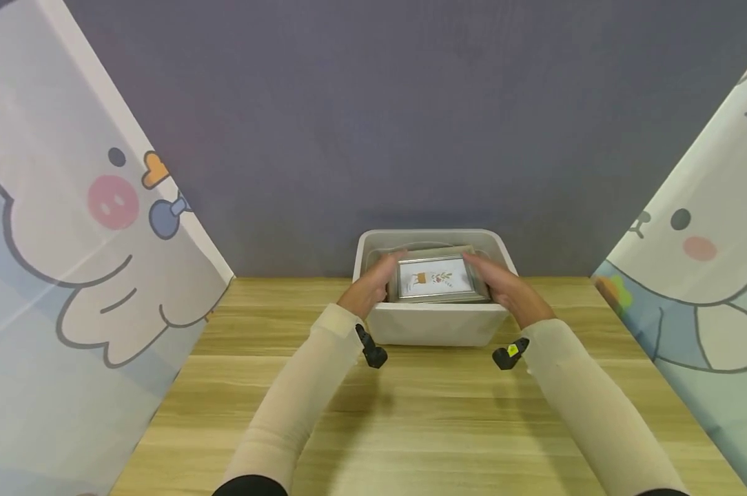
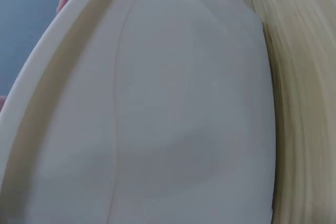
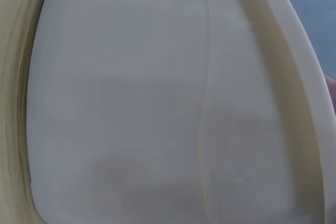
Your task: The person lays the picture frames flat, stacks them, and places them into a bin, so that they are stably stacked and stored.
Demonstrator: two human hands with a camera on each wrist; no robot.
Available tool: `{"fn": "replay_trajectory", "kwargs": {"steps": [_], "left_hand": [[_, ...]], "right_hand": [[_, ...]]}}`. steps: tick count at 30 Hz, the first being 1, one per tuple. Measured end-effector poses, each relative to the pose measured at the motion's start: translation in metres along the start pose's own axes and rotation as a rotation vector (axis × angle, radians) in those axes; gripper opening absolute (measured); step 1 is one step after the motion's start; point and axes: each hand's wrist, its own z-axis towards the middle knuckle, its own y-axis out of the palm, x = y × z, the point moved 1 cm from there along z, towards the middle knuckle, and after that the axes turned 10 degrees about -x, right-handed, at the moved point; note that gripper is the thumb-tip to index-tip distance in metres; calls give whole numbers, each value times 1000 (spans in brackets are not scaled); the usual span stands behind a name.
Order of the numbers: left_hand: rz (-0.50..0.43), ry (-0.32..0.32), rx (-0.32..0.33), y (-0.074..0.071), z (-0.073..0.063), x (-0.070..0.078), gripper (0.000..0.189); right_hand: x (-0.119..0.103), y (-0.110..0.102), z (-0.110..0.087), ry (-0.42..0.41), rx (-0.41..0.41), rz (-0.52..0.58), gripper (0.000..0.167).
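Note:
A silver picture frame (image 1: 435, 277) lies tilted in a white plastic bin (image 1: 438, 324), face up, its print showing a small orange-brown figure and a leafy sprig. Under its far side shows the edge of another frame (image 1: 466, 249). My left hand (image 1: 370, 284) grips the left side of the framed picture, thumb along the top edge. From the right, my right hand (image 1: 508, 288) holds the opposite side the same way. The fingers below are hidden inside the bin. Both wrist views are mostly filled by the bin's outer wall (image 2: 184, 93), with fingertips (image 3: 331, 88) peeking past the rim.
The bin stands on a wood-grain table (image 1: 423, 427), near its back edge against a dark grey wall (image 1: 411, 124). Panels with cartoon animals, a left panel (image 1: 57, 289) and a right panel (image 1: 714, 289), flank the table. Each wrist wears a small black camera (image 1: 373, 351).

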Motion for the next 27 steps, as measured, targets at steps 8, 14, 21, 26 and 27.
{"fn": "replay_trajectory", "kwargs": {"steps": [8,14,21,26,27], "left_hand": [[180,94,77,2,-7,2,87],[344,256,298,2,-15,9,76],[373,405,346,-11,-46,10,68],[465,459,253,-23,-82,11,68],[519,461,236,-25,-89,11,69]], "right_hand": [[-2,2,-2,-33,142,-327,90],[-8,5,-6,-259,437,-498,73],[-1,19,-19,-585,598,-375,48],[3,32,-39,-717,600,-387,43],[3,34,-43,-744,598,-400,43]]}}
